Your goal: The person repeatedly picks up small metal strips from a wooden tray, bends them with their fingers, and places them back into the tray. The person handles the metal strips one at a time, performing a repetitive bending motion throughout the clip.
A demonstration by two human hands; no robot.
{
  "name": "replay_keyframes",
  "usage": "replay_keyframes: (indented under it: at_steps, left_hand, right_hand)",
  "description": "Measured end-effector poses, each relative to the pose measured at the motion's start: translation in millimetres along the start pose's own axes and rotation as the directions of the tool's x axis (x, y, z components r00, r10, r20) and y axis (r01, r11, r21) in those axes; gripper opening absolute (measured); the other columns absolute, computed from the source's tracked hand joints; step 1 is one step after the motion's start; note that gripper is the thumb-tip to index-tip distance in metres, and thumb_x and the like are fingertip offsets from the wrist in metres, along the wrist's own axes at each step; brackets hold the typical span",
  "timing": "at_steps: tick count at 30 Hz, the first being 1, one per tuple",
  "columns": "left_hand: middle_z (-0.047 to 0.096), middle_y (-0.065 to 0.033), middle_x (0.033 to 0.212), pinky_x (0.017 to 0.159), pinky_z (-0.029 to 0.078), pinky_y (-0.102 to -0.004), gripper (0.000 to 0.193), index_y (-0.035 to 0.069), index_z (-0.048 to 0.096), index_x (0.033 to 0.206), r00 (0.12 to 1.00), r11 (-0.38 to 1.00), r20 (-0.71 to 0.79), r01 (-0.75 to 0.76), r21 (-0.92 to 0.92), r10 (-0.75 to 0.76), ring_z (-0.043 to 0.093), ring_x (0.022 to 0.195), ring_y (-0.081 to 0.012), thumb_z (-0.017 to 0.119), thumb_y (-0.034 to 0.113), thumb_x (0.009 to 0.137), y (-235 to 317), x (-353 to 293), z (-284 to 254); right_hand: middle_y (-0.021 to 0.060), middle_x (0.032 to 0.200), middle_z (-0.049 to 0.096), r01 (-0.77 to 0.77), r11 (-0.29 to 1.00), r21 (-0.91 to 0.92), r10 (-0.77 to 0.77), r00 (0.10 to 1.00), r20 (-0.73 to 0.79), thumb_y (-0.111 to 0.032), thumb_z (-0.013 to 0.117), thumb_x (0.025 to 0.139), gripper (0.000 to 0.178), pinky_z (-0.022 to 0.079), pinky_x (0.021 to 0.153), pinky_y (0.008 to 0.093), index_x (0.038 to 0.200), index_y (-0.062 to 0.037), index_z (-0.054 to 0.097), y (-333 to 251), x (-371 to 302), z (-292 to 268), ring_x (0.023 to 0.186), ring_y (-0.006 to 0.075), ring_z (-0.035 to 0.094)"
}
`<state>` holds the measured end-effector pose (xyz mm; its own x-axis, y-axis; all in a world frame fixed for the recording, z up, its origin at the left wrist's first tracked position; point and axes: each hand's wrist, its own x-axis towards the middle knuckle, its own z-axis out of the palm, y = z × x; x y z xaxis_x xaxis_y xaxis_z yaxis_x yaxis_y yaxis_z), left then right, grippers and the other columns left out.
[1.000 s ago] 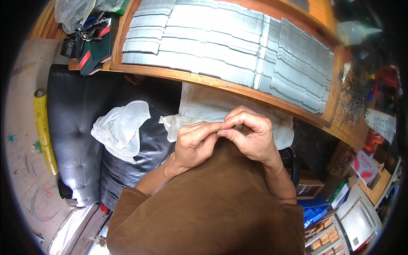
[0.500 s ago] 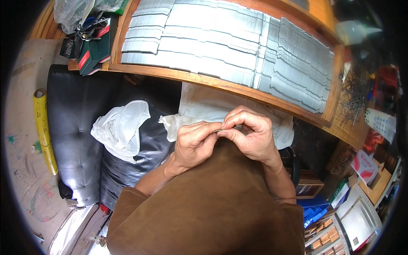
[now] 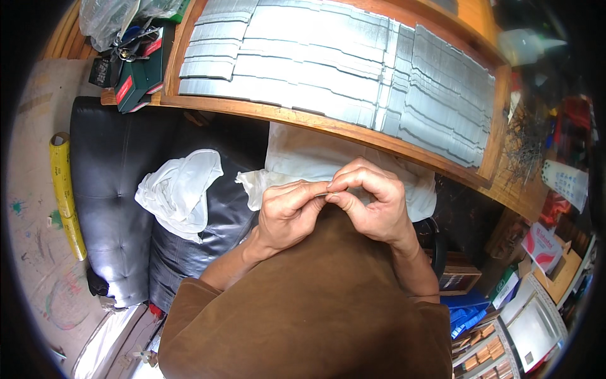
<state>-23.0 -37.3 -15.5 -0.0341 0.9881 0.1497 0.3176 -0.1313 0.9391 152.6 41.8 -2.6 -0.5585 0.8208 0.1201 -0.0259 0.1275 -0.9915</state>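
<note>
My left hand (image 3: 290, 208) and my right hand (image 3: 372, 194) meet fingertip to fingertip in front of my chest. Between them they pinch a thin, small, dark strip (image 3: 323, 194), mostly covered by the fingers, so its kind does not show. Thumb and forefinger of each hand press together on it. Just beyond the hands a white cloth (image 3: 303, 148) hangs below the bench edge. Farther off lies a wooden tray (image 3: 271, 113) filled with overlapping rows of thin, silvery grey metal strips (image 3: 315, 57).
A crumpled white cloth (image 3: 183, 192) rests on the black padded seat (image 3: 113, 189) to my left. On the floor beyond it lies a yellow tube (image 3: 63, 189). Green and red boxes (image 3: 136, 82) stand left of the tray, and dark wire-like scraps (image 3: 524, 155) lie right of it.
Both hands stay in nearly the same place, still pinching the small strip. Only the fingertips have shifted slightly.
</note>
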Motion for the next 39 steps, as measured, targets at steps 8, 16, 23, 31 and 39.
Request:
replay_keyframes:
  at_steps: [8,16,23,31,39]
  left_hand:
    - [0.077,-0.0161,0.089,0.066,0.059,-0.0318,0.023,-0.003,0.074,0.105,1.000,1.000,0.017,0.023,-0.009,-0.022,0.075,0.074,-0.0261,0.071,-0.011,0.084,1,0,-1]
    - [0.077,-0.0166,0.090,0.067,0.060,-0.0319,0.025,-0.003,0.073,0.107,1.000,1.000,0.014,-0.006,-0.005,0.006,0.076,0.075,-0.0270,0.070,-0.012,0.084,-2,-1,0]
    - [0.077,-0.0158,0.088,0.067,0.057,-0.0283,0.021,-0.005,0.075,0.105,1.000,1.000,0.007,0.003,-0.011,-0.003,0.076,0.076,-0.0217,0.075,-0.009,0.085,1,1,1]
    - [0.079,-0.0161,0.097,0.072,0.061,-0.0280,0.018,-0.005,0.075,0.103,0.999,0.998,0.003,0.044,-0.032,-0.044,0.077,0.080,-0.0211,0.073,-0.011,0.087,4,0,2]
    - [0.079,-0.0167,0.098,0.073,0.061,-0.0279,0.017,-0.006,0.074,0.104,0.999,0.996,0.044,0.020,-0.083,-0.017,0.077,0.081,-0.0211,0.072,-0.010,0.088,3,3,8]
  right_hand:
    - [0.0114,0.088,0.070,0.024,0.999,-0.028,-0.024,1.000,0.006,0.008,0.077,0.081,0.014,0.055,0.071,0.0319,0.092,0.0010,0.071,0,-1,0,0.080,0.0232,0.069]
    - [0.0118,0.087,0.069,0.026,0.999,-0.019,-0.026,1.000,-0.007,0.008,0.077,0.081,0.014,0.054,0.071,0.0316,0.092,0.0009,0.071,0,-2,1,0.079,0.0232,0.068]
    - [0.0118,0.086,0.069,0.048,0.998,-0.039,-0.049,0.999,-0.023,0.008,0.075,0.081,0.014,0.054,0.070,0.0315,0.091,0.0009,0.070,1,-3,2,0.078,0.0229,0.068]
    - [0.0082,0.076,0.063,-0.066,0.934,-0.351,-0.054,0.946,-0.321,0.012,0.071,0.072,0.016,0.049,0.064,0.0286,0.080,-0.0010,0.065,-71,-28,-44,0.071,0.0196,0.062]
    - [0.0155,0.082,0.071,-0.175,0.557,-0.812,-0.539,0.667,-0.514,0.010,0.074,0.083,0.005,0.049,0.060,0.0302,0.088,0.0088,0.071,-138,-56,-130,0.069,0.0189,0.063]
